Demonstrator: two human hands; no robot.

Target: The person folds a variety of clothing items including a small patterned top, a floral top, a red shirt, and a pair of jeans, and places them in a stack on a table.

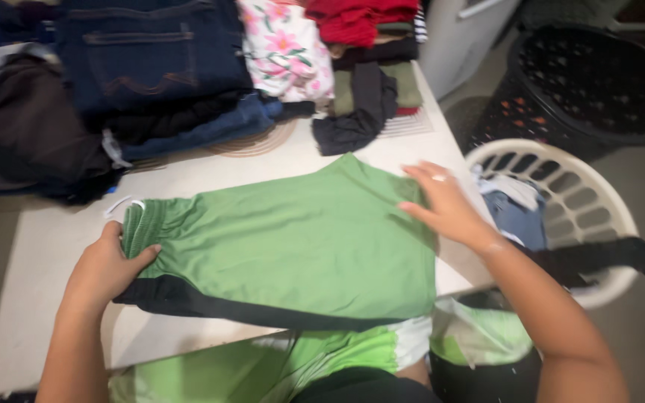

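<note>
Green shorts [293, 239]; clothes in white basket [599, 216]

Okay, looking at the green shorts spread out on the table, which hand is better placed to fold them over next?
Probably the left hand: its grip already pinches the waistband of the green shorts, thumb on top. The right hand only lies flat on the leg end, pressing the fabric to the table.

White table [54, 246] carries all. Green shorts with black side stripe [293, 246] lie flat at near middle. Far left: dark jeans pile [143, 67]. Far right: floral cloth [285, 48], stack of folded clothes [371, 45], black garment [356, 119] trailing off it.
</note>
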